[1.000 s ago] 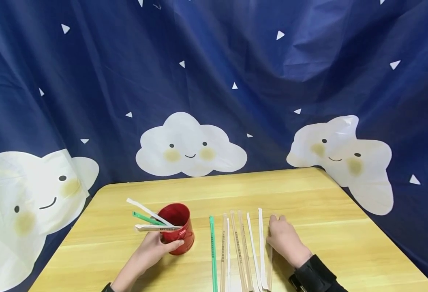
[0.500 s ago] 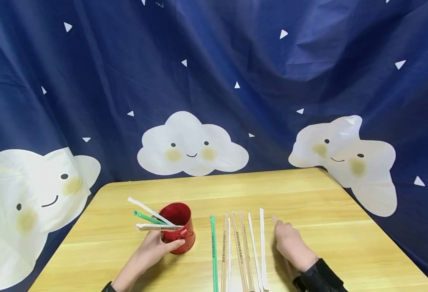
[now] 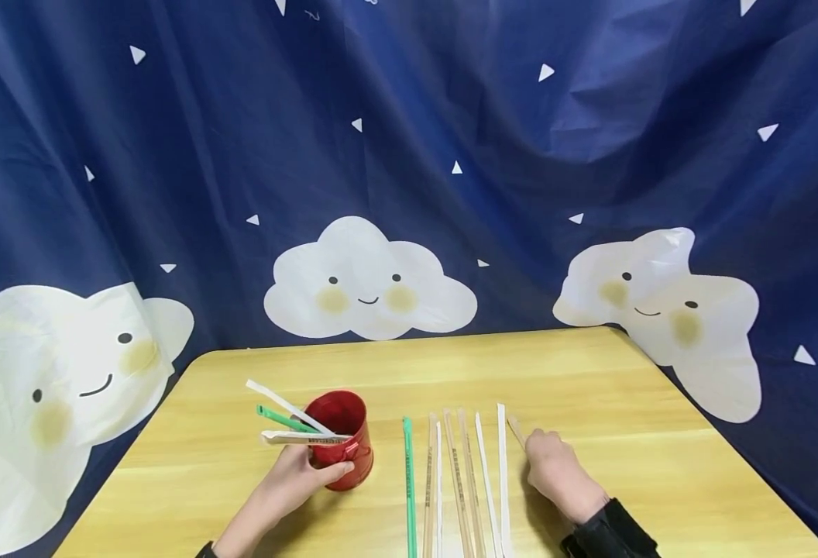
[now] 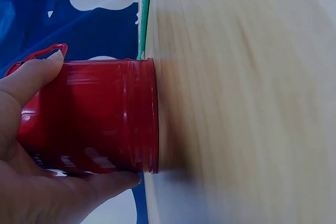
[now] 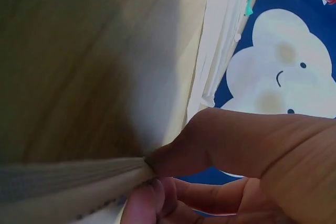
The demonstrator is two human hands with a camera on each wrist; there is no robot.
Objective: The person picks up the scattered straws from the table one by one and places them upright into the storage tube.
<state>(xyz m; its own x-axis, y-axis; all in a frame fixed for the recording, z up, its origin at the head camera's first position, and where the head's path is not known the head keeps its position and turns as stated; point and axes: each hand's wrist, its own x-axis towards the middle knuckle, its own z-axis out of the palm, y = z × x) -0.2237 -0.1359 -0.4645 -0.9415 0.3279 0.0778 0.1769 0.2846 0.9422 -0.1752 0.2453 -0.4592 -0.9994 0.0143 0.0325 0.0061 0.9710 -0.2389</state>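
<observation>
A small red metal pail [image 3: 359, 457] stands on the table, gripped around its side by my left hand [image 3: 286, 484]. In the left wrist view, the thumb lies near the handle of the pail [image 4: 100, 114]. A white straw [image 3: 283, 401], a green straw [image 3: 278, 416] and a brownish straw [image 3: 290, 438] lean out of its mouth to the left. My right hand [image 3: 558, 469] pinches a wrapped, light brown straw [image 5: 79, 187] between thumb and fingers. That straw's far tip [image 3: 516, 428] shows beyond the hand; the hand hides much of the rest in the head view.
Between the hands lies a row of wrapped straws: a green straw [image 3: 410, 488] at the left, brown straws [image 3: 457, 484] in the middle, white straws [image 3: 503, 488] at the right. The wooden table [image 3: 660, 465] ends at a blue cloud-print curtain [image 3: 409, 155].
My right hand has moved slightly right, taking the brown straw away from the row's right end; its far tip has since swung left. The left hand keeps its hold on the pail.
</observation>
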